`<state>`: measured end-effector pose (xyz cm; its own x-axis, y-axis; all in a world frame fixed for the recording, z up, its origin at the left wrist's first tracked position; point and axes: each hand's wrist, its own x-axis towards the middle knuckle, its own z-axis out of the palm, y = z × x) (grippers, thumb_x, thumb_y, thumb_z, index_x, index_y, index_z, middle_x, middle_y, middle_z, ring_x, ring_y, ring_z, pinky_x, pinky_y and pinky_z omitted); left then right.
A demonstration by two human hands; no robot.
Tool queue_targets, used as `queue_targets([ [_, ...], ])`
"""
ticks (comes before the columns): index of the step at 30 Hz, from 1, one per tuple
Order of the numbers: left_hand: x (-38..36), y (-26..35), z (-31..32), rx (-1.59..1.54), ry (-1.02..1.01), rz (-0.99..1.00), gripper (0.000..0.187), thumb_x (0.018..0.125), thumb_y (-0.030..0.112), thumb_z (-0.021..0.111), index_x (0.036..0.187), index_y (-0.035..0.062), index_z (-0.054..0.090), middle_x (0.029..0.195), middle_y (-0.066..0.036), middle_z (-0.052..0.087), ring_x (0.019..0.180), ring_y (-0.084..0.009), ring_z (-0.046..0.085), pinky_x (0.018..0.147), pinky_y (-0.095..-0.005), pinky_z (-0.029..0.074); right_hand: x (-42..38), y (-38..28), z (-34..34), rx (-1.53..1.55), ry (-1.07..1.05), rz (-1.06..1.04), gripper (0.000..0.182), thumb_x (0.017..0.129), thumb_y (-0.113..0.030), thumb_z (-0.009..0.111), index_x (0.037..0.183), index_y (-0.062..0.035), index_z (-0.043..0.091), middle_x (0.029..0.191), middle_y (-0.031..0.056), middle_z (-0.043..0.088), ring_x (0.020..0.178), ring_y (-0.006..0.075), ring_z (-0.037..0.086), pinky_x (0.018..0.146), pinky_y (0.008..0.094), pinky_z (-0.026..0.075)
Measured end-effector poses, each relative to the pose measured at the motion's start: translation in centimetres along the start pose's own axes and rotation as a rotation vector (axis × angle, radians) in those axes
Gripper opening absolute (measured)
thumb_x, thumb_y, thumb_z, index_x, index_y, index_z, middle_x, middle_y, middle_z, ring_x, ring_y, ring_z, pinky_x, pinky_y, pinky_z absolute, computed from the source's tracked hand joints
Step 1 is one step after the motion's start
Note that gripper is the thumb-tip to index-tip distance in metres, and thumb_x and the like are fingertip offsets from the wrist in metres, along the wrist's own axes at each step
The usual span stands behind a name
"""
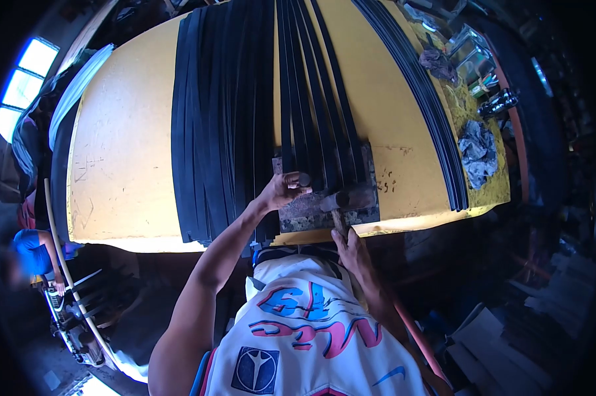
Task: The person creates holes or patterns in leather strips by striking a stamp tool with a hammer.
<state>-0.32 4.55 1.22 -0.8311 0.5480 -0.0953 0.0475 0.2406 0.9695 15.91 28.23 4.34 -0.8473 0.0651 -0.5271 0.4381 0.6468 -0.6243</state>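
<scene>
My left hand (283, 190) is closed around a short dark tool with a round top (304, 179), perhaps a punch; its lower end is hidden. The fingers of my right hand (352, 252) wrap the wooden handle of a hammer (337, 201). Its dark head is just right of the round-topped tool, apart from it. Both hands are at a worn dark board (298, 221) on the near edge of the yellow table (123, 152). Several narrow black strips (314, 99) run from the far side onto this board, their near ends beneath the tools.
Wide bundles of black strips (219, 119) cover the table left of the board. Another strip bundle (420, 86) lies to the right, beside a crumpled grey cloth (477, 153) and a dark rag (438, 65). At far left, a person in a blue shirt (31, 254) bends near a long pole (64, 264).
</scene>
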Motion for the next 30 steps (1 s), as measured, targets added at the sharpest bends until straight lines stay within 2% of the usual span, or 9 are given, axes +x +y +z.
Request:
queue_targets([
  [8,-1.4,0.2,0.6,0.285,0.121,0.181,0.039,0.083,0.023,0.077,0.114,0.0028,0.065,0.098,-0.015,0.072,0.084,-0.0277,0.072,0.074,-0.0343,0.058,-5.3,-12.3,-7.9,0.08,-0.02,-0.022,0.045,0.098,-0.043,0.053,0.103,0.0023,0.055,0.068,0.021,0.058,0.067,0.0406,0.062,0.068,0.0459,0.05],
  [10,-1.6,1.0,0.2,0.313,0.065,0.091,0.044,0.085,0.033,0.073,0.118,0.0038,0.064,0.112,-0.02,0.068,0.096,-0.0362,0.068,0.083,-0.0392,0.057,-7.3,-13.4,-9.4,0.097,0.415,-0.59,0.037,0.099,-0.037,0.049,0.086,-0.0028,0.053,0.066,0.0043,0.055,0.053,0.0117,0.055,0.052,0.0264,0.046],
  [12,-1.4,0.9,0.1,0.291,0.05,0.103,0.045,0.085,0.033,0.073,0.117,0.0038,0.064,0.111,-0.02,0.068,0.094,-0.0359,0.068,0.082,-0.0395,0.057,-10.2,-21.1,-11.7,0.399,0.459,-0.89,0.031,0.1,-0.03,0.045,0.086,-0.0039,0.053,0.067,0.0022,0.052,0.054,0.01,0.051,0.052,0.0251,0.045],
  [14,-1.9,0.4,0.3,0.255,0.053,0.095,0.044,0.085,0.034,0.073,0.116,0.0039,0.064,0.11,-0.019,0.068,0.091,-0.0358,0.069,0.08,-0.0401,0.057,-9.9,-20.3,-10.0,0.565,0.43,-0.84,0.034,0.101,-0.033,0.047,0.084,-0.0038,0.053,0.063,0.0024,0.051,0.053,0.0115,0.053,0.052,0.0264,0.046],
  [18,-1.0,-2.7,0.8,0.274,0.052,0.128,0.04,0.084,0.032,0.07,0.117,0.0103,0.067,0.104,-0.013,0.071,0.091,-0.0336,0.069,0.081,-0.039,0.057,0.5,-7.2,-0.2,-0.241,0.136,-0.225,0.041,0.098,-0.042,0.051,0.086,-0.0027,0.058,0.053,-0.0004,0.046,0.049,0.0135,0.053,0.048,0.0306,0.044],
  [20,-0.9,-4.0,0.6,0.529,-0.014,0.404,0.049,0.078,0.03,0.071,0.125,0.0152,0.065,0.105,-0.016,0.07,0.093,-0.034,0.068,0.082,-0.0424,0.055,1.3,-4.9,0.9,-0.083,0.276,-0.517,0.036,0.096,-0.041,0.055,0.095,-0.0043,0.057,0.057,-0.0021,0.045,0.042,0.0109,0.045,0.037,0.0304,0.039],
  [21,-1.3,-3.6,1.3,0.496,0.025,0.037,0.044,0.077,0.031,0.07,0.117,0.0155,0.068,0.109,-0.016,0.068,0.093,-0.0349,0.067,0.08,-0.0437,0.054,-1.2,-9.3,-0.9,0.295,-0.042,0.204,0.034,0.095,-0.039,0.058,0.103,-0.0055,0.058,0.059,-0.004,0.041,0.04,0.0086,0.04,0.035,0.0267,0.035],
  [24,-2.6,0.0,0.1,0.353,0.079,0.379,0.04,0.084,0.028,0.068,0.119,0.0118,0.063,0.103,-0.015,0.068,0.086,-0.0335,0.067,0.074,-0.0425,0.055,-1.7,-7.4,-3.2,0.215,-0.063,-0.009,0.043,0.099,-0.039,0.053,0.113,0.002,0.053,0.054,0.0019,0.044,0.037,0.0094,0.041,0.031,0.0279,0.034],
  [30,-6.8,1.4,4.0,0.09,0.293,0.173,0.038,0.086,0.029,0.068,0.118,0.0086,0.063,0.101,-0.012,0.067,0.084,-0.0272,0.065,0.07,-0.0383,0.054,0.9,-1.0,-5.2,0.238,-0.027,0.095,0.059,0.097,-0.043,0.055,0.138,-0.0043,0.037,0.056,0.0016,0.037,0.04,0.0105,0.037,0.034,0.0276,0.032],
])
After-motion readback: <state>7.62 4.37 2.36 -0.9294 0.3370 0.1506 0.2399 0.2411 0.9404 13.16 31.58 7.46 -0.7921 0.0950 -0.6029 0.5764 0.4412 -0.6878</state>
